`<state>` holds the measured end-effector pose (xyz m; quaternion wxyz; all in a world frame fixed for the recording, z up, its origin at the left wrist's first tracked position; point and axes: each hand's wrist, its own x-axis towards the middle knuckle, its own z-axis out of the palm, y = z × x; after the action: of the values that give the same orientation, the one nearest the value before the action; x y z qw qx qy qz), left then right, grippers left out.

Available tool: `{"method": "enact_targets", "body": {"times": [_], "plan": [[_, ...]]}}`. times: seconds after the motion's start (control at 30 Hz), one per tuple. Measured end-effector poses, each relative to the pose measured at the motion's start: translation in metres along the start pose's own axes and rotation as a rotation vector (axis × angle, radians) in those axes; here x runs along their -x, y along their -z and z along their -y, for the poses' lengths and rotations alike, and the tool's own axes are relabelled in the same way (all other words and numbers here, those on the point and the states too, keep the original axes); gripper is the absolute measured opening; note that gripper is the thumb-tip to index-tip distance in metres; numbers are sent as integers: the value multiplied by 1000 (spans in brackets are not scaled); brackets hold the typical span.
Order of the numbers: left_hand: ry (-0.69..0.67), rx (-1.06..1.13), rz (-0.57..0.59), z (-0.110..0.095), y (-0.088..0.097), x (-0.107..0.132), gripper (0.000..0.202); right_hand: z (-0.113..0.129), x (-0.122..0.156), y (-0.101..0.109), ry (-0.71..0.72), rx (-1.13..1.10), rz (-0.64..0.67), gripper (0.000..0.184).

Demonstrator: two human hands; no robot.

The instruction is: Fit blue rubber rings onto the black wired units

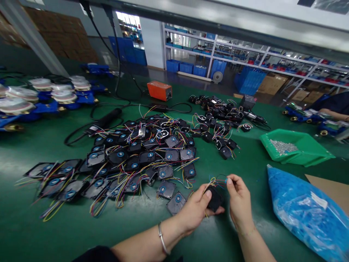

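Note:
My left hand (195, 209) grips a small black square module (215, 199) with coloured wires, holding it just above the green table (68, 229). My right hand (239, 200) is right beside it, with fingers pinched on a small blue part (226, 180) at the wire ends. A silver bracelet (162, 238) sits on my left wrist. Just left of my hands lies a large pile of similar black modules (131, 160) with blue round centres and coloured wires.
A second pile of black parts (218, 120) lies further back. A green tray of small screws (296, 147) and a clear bag of blue parts (305, 214) sit at the right. An orange box (159, 91), black cables and blue meter bodies (40, 98) are at the back left. Another person's arm (334, 113) shows far right.

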<state>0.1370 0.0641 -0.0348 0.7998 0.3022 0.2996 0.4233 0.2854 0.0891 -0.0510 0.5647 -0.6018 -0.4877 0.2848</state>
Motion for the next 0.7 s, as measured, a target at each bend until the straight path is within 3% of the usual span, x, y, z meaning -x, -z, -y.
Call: {"method": "enact_targets", "body": {"times": [0.2, 0.33, 0.53, 0.7], "plan": [[-27, 102, -78, -4, -4, 0, 27, -1, 1, 1, 11, 9, 39, 24], [-43, 192, -62, -10, -3, -1, 18, -2, 0, 0, 25, 13, 22, 26], [-19, 371, -52, -16, -3, -1, 23, -7, -3, -2, 11, -10, -1, 28], [-5, 374, -29, -19, -4, 0, 25, -9, -4, -1, -10, -21, -2, 29]]}}
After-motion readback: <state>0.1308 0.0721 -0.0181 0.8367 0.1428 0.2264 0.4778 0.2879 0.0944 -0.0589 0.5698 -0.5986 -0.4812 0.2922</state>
